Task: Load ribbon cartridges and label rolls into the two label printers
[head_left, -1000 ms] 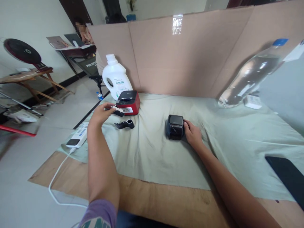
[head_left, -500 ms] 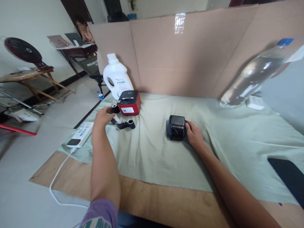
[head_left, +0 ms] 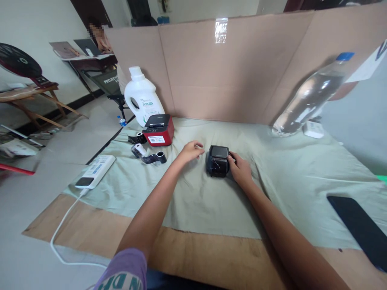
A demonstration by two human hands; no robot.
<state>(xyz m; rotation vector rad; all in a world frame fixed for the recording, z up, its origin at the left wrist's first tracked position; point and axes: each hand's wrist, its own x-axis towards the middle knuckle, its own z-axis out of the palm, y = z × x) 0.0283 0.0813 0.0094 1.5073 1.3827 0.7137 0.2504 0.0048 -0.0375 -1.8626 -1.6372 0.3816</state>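
Observation:
A small black printer (head_left: 217, 161) sits mid-table on the pale green cloth (head_left: 196, 193). My right hand (head_left: 240, 169) rests against its right side, fingers wrapped on it. My left hand (head_left: 190, 151) hovers just left of the black printer, empty, with fingers loosely apart. Further left stands a red and black label printer (head_left: 158, 130). Beside the red printer lie a white-labelled roll (head_left: 136, 150), a black curved holder (head_left: 153, 158) and another black roll piece (head_left: 135, 138).
A white detergent jug (head_left: 141, 98) stands at the back left by the cardboard wall (head_left: 229, 72). A clear water bottle (head_left: 305, 98) leans at the right. A power strip (head_left: 95, 171) lies at the left edge, a black phone (head_left: 359, 229) at the right. A person sits far behind.
My left hand put the roll down beside the red printer and moved right to the black printer. My right hand stayed on the black printer.

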